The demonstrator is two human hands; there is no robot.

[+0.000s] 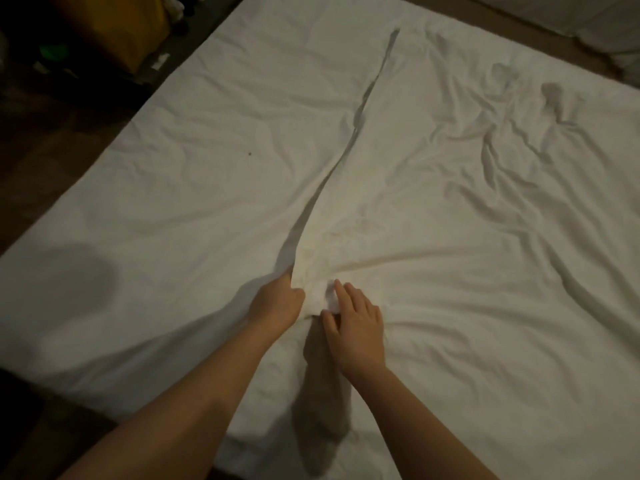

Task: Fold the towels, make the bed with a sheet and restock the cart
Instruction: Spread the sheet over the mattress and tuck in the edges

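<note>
A white sheet (433,209) lies over the bed, smooth on the left half and creased on the right. One long raised fold (349,147) runs from the far middle down to my hands. My left hand (277,303) grips the near end of that fold, its fingers curled into the cloth and partly hidden. Just to its right, my right hand (356,323) pinches a small bunch of the sheet between thumb and fingers. Both hands are near the bed's front edge, close together.
Dark floor (52,140) runs along the bed's left side, with a yellow-orange object (131,26) and dim clutter at the far left. More white fabric (588,26) lies past the bed's far right edge. The near left corner drops to dark floor.
</note>
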